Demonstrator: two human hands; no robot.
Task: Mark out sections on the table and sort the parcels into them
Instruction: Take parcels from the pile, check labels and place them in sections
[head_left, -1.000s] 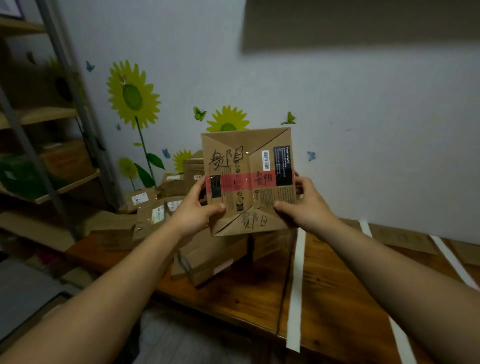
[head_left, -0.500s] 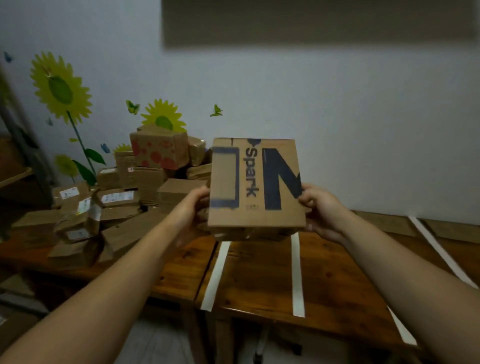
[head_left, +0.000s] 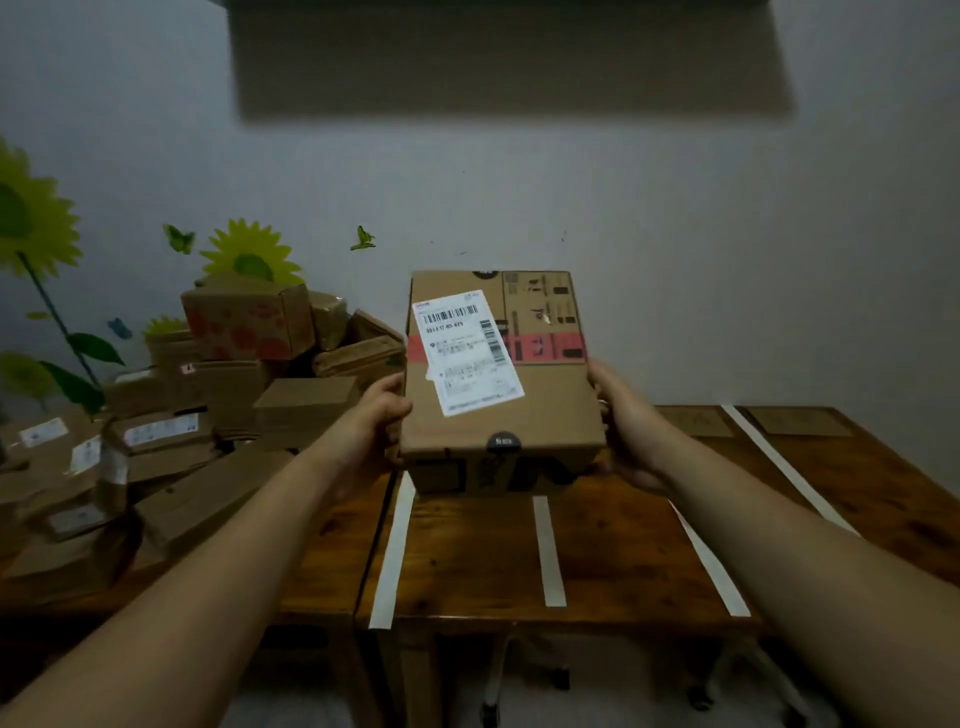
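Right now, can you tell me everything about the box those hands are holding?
The box is brown cardboard, closed, held above the wooden table, top face tipped toward the camera. A white barcode label sits crooked on it, over a red tape band; dark print marks its front side. The left hand grips its left edge, the right hand its right.

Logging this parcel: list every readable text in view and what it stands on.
"17 05 629", partly blurred: white shipping label on the held brown cardboard box.
Its other lines, black round sticker, box prints: too small.
Labels on piled parcels: blurred.
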